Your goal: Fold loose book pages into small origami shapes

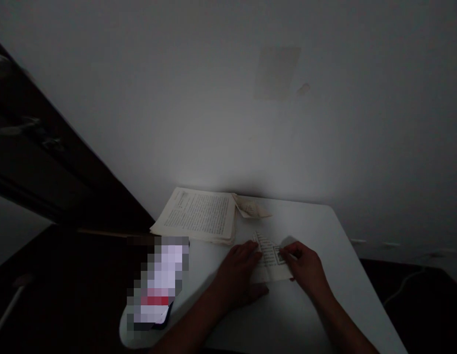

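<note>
On the white table (320, 221), our left hand (238, 270) rests over the folded paper (267, 268), thumb wide of the fingers, as our right hand (307, 265) pinches its right side. An uneven tug could tear it. Room lies right, toward the table's edge; a page stack (198, 214) borders far left.

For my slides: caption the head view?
Left hand and right hand touch a folded printed sheet on a table, near stacked pages.

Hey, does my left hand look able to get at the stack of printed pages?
Probably yes: nothing seems to stand between your left hand and the stack, though the hand would have to come off the folded paper it rests on.
</note>
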Motion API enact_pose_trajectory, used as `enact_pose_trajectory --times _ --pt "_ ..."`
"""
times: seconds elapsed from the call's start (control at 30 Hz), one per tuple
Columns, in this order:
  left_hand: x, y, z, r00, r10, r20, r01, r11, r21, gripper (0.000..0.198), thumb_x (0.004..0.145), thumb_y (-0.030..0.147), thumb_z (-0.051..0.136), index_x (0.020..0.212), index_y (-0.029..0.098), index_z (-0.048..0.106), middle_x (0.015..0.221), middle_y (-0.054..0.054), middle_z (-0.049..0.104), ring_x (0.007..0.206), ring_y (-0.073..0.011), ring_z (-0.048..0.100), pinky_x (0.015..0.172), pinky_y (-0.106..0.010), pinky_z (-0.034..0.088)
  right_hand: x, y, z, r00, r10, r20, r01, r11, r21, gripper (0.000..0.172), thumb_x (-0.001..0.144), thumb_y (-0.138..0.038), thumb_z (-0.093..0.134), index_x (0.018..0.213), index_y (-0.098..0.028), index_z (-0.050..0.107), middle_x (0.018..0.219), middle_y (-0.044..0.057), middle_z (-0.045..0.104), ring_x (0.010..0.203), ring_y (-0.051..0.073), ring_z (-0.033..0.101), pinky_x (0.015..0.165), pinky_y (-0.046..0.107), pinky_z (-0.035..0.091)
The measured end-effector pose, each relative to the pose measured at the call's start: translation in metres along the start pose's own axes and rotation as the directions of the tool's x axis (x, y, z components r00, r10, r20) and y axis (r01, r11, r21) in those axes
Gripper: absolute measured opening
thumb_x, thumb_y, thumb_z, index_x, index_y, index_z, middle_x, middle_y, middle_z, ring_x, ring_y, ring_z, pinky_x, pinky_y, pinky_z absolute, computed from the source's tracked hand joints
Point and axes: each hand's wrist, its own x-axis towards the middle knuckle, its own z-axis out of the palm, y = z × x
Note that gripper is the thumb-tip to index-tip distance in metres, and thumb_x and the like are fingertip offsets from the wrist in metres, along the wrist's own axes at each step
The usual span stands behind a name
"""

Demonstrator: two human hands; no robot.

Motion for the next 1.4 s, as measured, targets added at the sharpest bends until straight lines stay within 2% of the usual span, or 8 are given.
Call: enact_pose_trajectory --times 0.2,0.3,0.43,0.53,0.7,0.87,1.2,1.4 --pt "0.005 -0.016 0.001 0.998 0.055 0.009 -0.054 0.998 -0.038 0.059 0.066 0.045 0.070 0.117 0.022 0.053 0.132 -0.009 0.047 0.120 -0.0254 0.043 0.100 -0.043 0.033 -0.005 -0.009 -0.006 0.951 -0.299 0.075 0.305 0.881 -0.361 0.016 0.079 -0.031 0.051 0.075 -0.020 0.062 0.085 0.007 0.067 0.083 0.023 0.063 0.078 0.039 0.048" --pt "0.003 -0.020 0.001 0.997 0.078 0.007 -0.078 0.996 -0.044 0.057 0.065 0.045 0.072 0.114 0.022 0.055 0.130 -0.008 0.049 0.120 -0.0233 0.043 0.100 -0.040 0.034 -0.009 -0.008 -0.010 0.852 -0.485 0.196 0.522 0.762 -0.383 0.018 0.079 -0.027 0.055 0.091 -0.021 0.065 0.111 0.009 0.060 0.106 0.025 0.054 0.093 0.040 0.041" --pt "0.003 -0.023 -0.001 0.995 0.099 -0.005 -0.100 0.994 -0.042 0.051 0.068 0.044 0.069 0.112 0.022 0.057 0.128 -0.007 0.051 0.121 -0.0218 0.043 0.100 -0.039 0.035 -0.014 -0.007 -0.013 0.735 -0.555 0.390 0.669 0.686 -0.286 0.030 0.071 -0.035 0.066 0.099 -0.024 0.065 0.112 0.007 0.060 0.108 0.024 0.052 0.095 0.039 0.041" --pt "0.003 -0.023 -0.002 0.991 0.133 0.001 -0.133 0.990 -0.042 0.039 0.072 0.043 0.066 0.104 0.021 0.061 0.123 -0.006 0.056 0.117 -0.0211 0.047 0.098 -0.037 0.036 -0.016 -0.010 -0.014 0.694 -0.600 0.397 0.717 0.629 -0.301 0.035 0.069 -0.037 0.069 0.102 -0.024 0.064 0.112 0.008 0.060 0.106 0.025 0.053 0.091 0.040 0.043" --pt "-0.001 -0.022 -0.002 0.984 0.180 0.008 -0.180 0.984 -0.014 0.023 0.078 0.039 0.061 0.094 0.022 0.064 0.118 -0.003 0.059 0.113 -0.0194 0.050 0.097 -0.034 0.037 -0.016 -0.016 -0.015 0.644 -0.635 0.426 0.765 0.537 -0.356 0.027 0.077 -0.036 0.062 0.101 -0.025 0.064 0.106 0.007 0.062 0.098 0.023 0.055 0.087 0.039 0.043" --pt "-0.003 -0.019 -0.002 0.983 0.185 -0.012 -0.185 0.983 0.019 0.022 0.081 0.037 0.058 0.097 0.022 0.062 0.118 -0.003 0.058 0.113 -0.0201 0.049 0.096 -0.035 0.036 -0.016 -0.017 -0.014 0.619 -0.637 0.460 0.785 0.479 -0.393 0.031 0.078 -0.043 0.060 0.102 -0.025 0.064 0.104 0.008 0.061 0.097 0.024 0.053 0.086 0.039 0.041" --pt "0.001 -0.016 0.000 0.971 0.235 -0.036 -0.231 0.969 0.090 0.016 0.086 0.029 0.050 0.084 0.020 0.063 0.108 -0.003 0.061 0.106 -0.0207 0.052 0.090 -0.037 0.039 -0.018 -0.017 -0.010 0.552 -0.649 0.524 0.831 0.380 -0.406 0.016 0.085 -0.028 0.050 0.086 -0.021 0.064 0.086 0.006 0.061 0.087 0.019 0.054 0.082 0.034 0.039" --pt "-0.003 -0.015 0.001 0.975 0.219 -0.041 -0.218 0.975 0.041 0.021 0.082 0.021 0.051 0.101 0.016 0.058 0.104 -0.006 0.061 0.100 -0.0199 0.053 0.089 -0.034 0.041 -0.017 -0.006 -0.013 0.555 -0.662 0.503 0.826 0.371 -0.423 0.016 0.085 -0.017 0.048 0.087 -0.019 0.063 0.090 0.007 0.062 0.089 0.019 0.054 0.077 0.032 0.041"
